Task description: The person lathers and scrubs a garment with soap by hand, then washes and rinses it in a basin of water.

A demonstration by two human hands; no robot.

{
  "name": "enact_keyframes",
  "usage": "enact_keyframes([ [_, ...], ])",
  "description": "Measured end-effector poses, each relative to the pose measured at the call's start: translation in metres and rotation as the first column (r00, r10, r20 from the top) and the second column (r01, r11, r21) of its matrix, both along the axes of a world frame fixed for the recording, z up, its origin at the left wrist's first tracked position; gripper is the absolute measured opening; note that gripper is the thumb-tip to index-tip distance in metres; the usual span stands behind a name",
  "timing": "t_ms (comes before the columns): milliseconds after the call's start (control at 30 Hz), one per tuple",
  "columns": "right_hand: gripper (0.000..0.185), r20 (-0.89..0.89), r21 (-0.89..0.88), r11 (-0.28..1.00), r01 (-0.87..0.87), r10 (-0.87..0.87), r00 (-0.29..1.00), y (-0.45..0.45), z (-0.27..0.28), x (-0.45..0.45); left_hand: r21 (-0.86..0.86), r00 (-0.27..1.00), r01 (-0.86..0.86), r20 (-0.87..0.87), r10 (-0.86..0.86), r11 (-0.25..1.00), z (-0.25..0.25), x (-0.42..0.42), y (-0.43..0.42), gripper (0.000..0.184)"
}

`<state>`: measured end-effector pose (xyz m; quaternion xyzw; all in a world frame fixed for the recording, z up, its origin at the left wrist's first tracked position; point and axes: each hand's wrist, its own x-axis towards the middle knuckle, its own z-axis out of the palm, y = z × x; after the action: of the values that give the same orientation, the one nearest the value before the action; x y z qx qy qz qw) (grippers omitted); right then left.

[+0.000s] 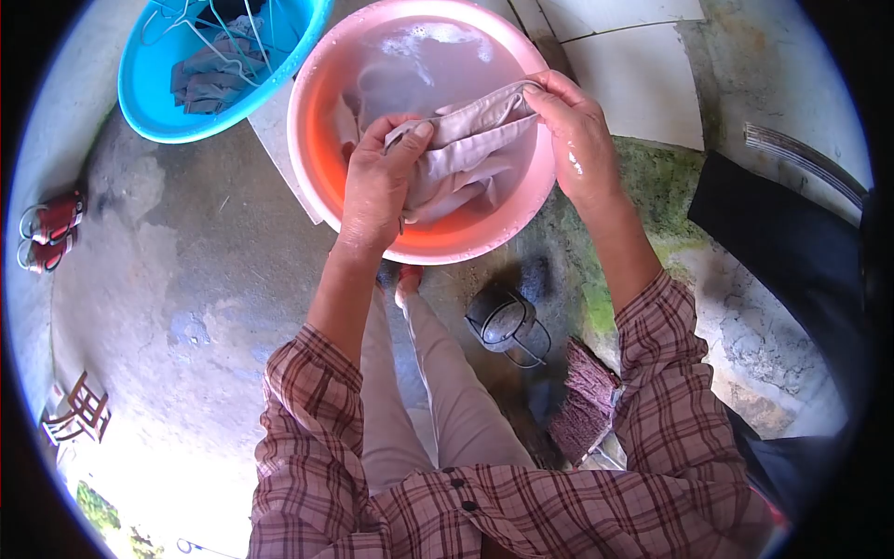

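A wet, pale garment (466, 154) with a stitched band along its upper edge is stretched between my two hands. My left hand (382, 177) pinches one end of the band, thumb on top. My right hand (577, 135) grips the other end, with a fleck of suds on its skin. Below the hands, the lower folds of the cloth hang into a pink basin (313, 56). Cloudy water (447, 70) with patches of foam fills the basin, and part of the cloth lies under it.
A blue basin (140, 107) at upper left holds grey clothes (219, 70) and wire hangers (247, 56). Near my feet stands a dark metal-framed object (507, 321), beside a brown textured mat (584, 401). Red shoes (51, 228) and a small wooden chair (86, 407) are at left.
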<state>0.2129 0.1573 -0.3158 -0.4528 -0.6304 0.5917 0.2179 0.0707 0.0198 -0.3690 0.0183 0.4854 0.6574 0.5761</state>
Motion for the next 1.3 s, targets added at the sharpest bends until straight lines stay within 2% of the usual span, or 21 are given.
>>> enact_keyframes([
  [33, 0.020, 0.005, 0.031, 0.999, -0.010, 0.010, 1.000, 0.000, -0.001, 0.000, -0.003, 0.999, -0.029, -0.046, 0.029, 1.000, 0.000, 0.003, 0.002, 0.034],
  [133, 0.020, -0.081, -0.134, 0.989, 0.060, -0.071, 0.994, -0.007, 0.006, -0.005, -0.035, 0.984, -0.025, -0.176, 0.018, 0.999, -0.011, -0.001, -0.001, 0.040],
  [200, 0.020, -0.200, -0.242, 0.970, -0.013, -0.036, 0.979, -0.009, -0.006, -0.004, -0.047, 0.981, -0.051, -0.190, 0.041, 0.998, -0.018, -0.005, -0.002, 0.041],
  [333, 0.019, -0.333, -0.331, 0.941, -0.076, -0.041, 0.942, -0.016, -0.010, -0.007, -0.022, 0.977, -0.204, -0.069, 0.202, 0.979, -0.023, -0.007, 0.003, 0.043],
  [433, 0.015, -0.302, -0.334, 0.943, 0.005, -0.113, 0.947, -0.021, -0.021, -0.009, 0.021, 0.962, -0.271, 0.029, 0.271, 0.962, -0.029, -0.004, 0.010, 0.039],
  [567, 0.008, -0.369, -0.190, 0.971, 0.148, -0.210, 0.905, -0.033, -0.052, -0.027, 0.072, 0.962, -0.235, 0.162, 0.221, 0.969, -0.025, 0.001, 0.016, 0.034],
  [667, 0.011, -0.313, -0.065, 0.995, 0.071, -0.088, 0.946, -0.060, -0.039, -0.048, -0.204, 0.843, -0.261, 0.429, 0.326, 0.944, -0.024, 0.001, 0.024, 0.027],
  [700, 0.012, -0.175, 0.183, 0.981, -0.064, 0.096, 0.980, -0.071, -0.036, -0.052, -0.176, 0.806, -0.255, 0.504, 0.310, 0.951, -0.037, -0.001, 0.023, 0.027],
  [733, 0.014, 0.006, 0.396, 0.890, -0.225, 0.242, 0.970, -0.081, -0.031, -0.055, -0.148, 0.765, -0.252, 0.575, 0.291, 0.956, -0.054, -0.003, 0.020, 0.028],
  [767, 0.018, 0.149, 0.485, 0.795, -0.363, 0.334, 0.931, -0.093, -0.023, -0.057, -0.120, 0.718, -0.250, 0.643, 0.267, 0.961, -0.071, -0.004, 0.016, 0.029],
  [867, 0.019, 0.277, 0.691, 0.593, -0.414, 0.311, 0.909, -0.108, -0.019, -0.063, -0.242, 0.740, -0.343, 0.526, 0.419, 0.908, -0.011, 0.008, 0.014, 0.035],
  [933, 0.030, 0.224, 0.794, 0.534, -0.290, 0.186, 0.957, -0.092, -0.044, -0.066, -0.190, 0.732, -0.302, 0.581, 0.355, 0.934, -0.054, 0.011, 0.011, 0.032],
  [967, 0.034, 0.336, 0.664, 0.671, -0.330, 0.127, 0.933, -0.076, -0.059, -0.068, -0.245, 0.765, -0.289, 0.522, 0.377, 0.925, -0.038, 0.018, 0.017, 0.030],
  [1000, 0.035, 0.362, 0.584, 0.753, -0.302, 0.092, 0.928, -0.064, -0.076, -0.069, -0.301, 0.796, -0.281, 0.457, 0.397, 0.911, -0.029, 0.023, 0.020, 0.029],
  [1033, 0.036, 0.388, 0.498, 0.826, -0.263, 0.058, 0.920, -0.054, -0.087, -0.072, -0.263, 0.779, -0.303, 0.486, 0.397, 0.916, -0.031, 0.026, 0.020, 0.026],
  [1067, 0.038, 0.417, 0.410, 0.886, -0.215, 0.028, 0.909, -0.049, -0.098, -0.071, -0.301, 0.787, -0.289, 0.466, 0.404, 0.909, -0.032, 0.024, 0.019, 0.025],
  [1133, 0.041, 0.383, 0.489, 0.829, -0.273, 0.077, 0.920, -0.062, -0.083, -0.076, -0.384, 0.799, -0.257, 0.432, 0.419, 0.887, -0.022, 0.018, 0.017, 0.025],
  [1200, 0.042, 0.369, 0.560, 0.733, -0.386, 0.196, 0.908, -0.091, -0.062, -0.076, -0.099, 0.776, -0.378, 0.509, 0.373, 0.921, -0.090, 0.021, -0.001, 0.025],
  [1267, 0.031, 0.301, 0.582, 0.715, -0.388, 0.254, 0.919, -0.119, -0.045, -0.073, 0.093, 0.744, -0.339, 0.635, 0.206, 0.936, -0.121, 0.010, -0.016, 0.024],
  [1300, 0.028, 0.274, 0.578, 0.715, -0.392, 0.283, 0.919, -0.127, -0.039, -0.070, 0.192, 0.731, -0.316, 0.673, 0.110, 0.929, -0.117, 0.009, -0.018, 0.023],
])
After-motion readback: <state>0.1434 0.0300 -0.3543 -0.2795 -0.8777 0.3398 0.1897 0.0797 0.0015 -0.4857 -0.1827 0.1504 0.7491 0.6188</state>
